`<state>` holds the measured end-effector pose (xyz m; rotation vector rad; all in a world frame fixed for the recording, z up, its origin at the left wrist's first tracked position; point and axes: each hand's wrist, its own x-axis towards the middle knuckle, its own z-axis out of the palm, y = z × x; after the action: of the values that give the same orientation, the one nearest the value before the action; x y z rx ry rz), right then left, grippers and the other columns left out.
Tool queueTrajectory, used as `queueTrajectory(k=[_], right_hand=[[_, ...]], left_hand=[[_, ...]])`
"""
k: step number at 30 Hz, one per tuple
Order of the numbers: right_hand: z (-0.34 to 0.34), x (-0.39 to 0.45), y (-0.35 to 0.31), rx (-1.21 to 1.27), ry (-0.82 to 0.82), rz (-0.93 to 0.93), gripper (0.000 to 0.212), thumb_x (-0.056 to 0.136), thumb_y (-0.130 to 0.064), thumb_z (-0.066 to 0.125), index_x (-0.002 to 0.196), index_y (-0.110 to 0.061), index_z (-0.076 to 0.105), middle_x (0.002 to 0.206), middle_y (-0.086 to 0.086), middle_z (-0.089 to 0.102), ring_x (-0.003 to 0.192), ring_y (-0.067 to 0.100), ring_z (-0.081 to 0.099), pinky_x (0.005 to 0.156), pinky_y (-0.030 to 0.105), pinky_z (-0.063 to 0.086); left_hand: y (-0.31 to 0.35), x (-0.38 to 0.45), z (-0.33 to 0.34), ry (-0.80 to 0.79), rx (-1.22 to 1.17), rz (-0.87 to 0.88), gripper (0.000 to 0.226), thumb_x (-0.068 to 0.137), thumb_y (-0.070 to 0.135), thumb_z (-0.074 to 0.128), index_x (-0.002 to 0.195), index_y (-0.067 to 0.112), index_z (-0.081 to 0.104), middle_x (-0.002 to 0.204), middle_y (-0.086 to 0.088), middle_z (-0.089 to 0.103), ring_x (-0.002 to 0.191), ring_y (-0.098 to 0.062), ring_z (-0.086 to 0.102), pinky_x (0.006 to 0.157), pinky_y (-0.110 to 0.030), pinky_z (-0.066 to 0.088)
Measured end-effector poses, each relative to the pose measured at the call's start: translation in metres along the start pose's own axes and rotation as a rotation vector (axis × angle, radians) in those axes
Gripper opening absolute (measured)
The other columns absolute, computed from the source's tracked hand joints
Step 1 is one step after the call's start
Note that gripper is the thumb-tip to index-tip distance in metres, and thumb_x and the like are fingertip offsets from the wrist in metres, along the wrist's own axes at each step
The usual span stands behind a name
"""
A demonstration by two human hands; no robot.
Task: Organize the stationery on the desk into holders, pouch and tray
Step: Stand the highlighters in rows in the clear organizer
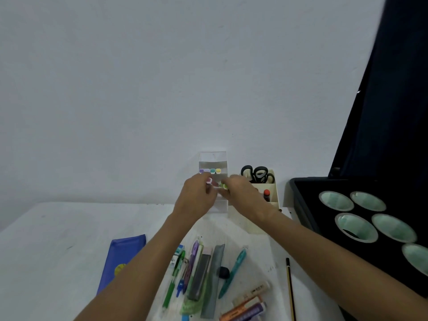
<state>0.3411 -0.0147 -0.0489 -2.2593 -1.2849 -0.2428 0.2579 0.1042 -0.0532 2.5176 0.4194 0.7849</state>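
At twelve o'clock, the left hand [198,196] pinches a pink-capped marker [209,181] and the right hand [240,193] pinches a green one [224,186], likely slotting both into the clear holder [213,163] next.

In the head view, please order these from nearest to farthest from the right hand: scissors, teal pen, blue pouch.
From the right hand:
1. Scissors, just right of it, in the cream holder.
2. Teal pen, below on the desk.
3. Blue pouch, far lower left.
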Motion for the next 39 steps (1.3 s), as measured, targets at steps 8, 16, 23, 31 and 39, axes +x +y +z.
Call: queueTrajectory(k=[8,16,23,31,39], right_hand=[[0.018,0.012,0.011,-0.046,-0.011,0.023,0.032,0.091,-0.008,0.058,0.123,-0.009,0.061,0.119,0.014,0.063,0.103,0.027,0.061,0.086,0.029,0.047],[0.034,0.028,0.019,-0.144,-0.047,0.142,0.015,0.094,-0.010,0.052,0.100,-0.006,0.065,0.104,0.014,0.065,0.090,0.026,0.060,0.068,0.026,0.036],[0.042,0.022,0.017,-0.141,0.075,0.105,0.021,0.095,-0.022,0.053,0.108,-0.014,0.067,0.105,0.008,0.068,0.091,0.024,0.063,0.067,0.025,0.038],[0.049,0.026,0.021,-0.175,0.027,0.192,0.021,0.097,-0.024,0.049,0.103,-0.014,0.066,0.095,0.008,0.068,0.081,0.024,0.065,0.060,0.027,0.038],[0.047,0.023,0.023,-0.118,-0.077,0.234,0.024,0.091,-0.014,0.050,0.112,-0.015,0.063,0.099,0.011,0.068,0.084,0.028,0.065,0.064,0.033,0.050]], left_hand=[[-0.009,0.013,0.005,-0.139,0.178,0.105,0.028,0.094,0.021,0.052,0.119,0.018,0.065,0.119,-0.004,0.064,0.101,-0.021,0.063,0.091,-0.028,0.050],[-0.015,0.028,0.012,-0.293,0.343,0.074,0.023,0.094,0.016,0.049,0.109,0.010,0.066,0.107,-0.010,0.068,0.091,-0.027,0.065,0.085,-0.039,0.055],[-0.015,0.031,0.020,-0.242,0.447,0.041,0.024,0.094,0.018,0.045,0.110,0.016,0.063,0.101,-0.006,0.067,0.088,-0.026,0.064,0.069,-0.029,0.046],[-0.019,0.026,0.030,-0.203,0.365,-0.059,0.026,0.099,0.027,0.044,0.112,0.018,0.065,0.103,-0.008,0.069,0.087,-0.024,0.066,0.074,-0.030,0.051],[-0.015,0.020,0.032,-0.272,0.344,-0.102,0.025,0.094,0.018,0.047,0.118,0.018,0.056,0.100,-0.009,0.067,0.073,-0.025,0.061,0.069,-0.032,0.051]])
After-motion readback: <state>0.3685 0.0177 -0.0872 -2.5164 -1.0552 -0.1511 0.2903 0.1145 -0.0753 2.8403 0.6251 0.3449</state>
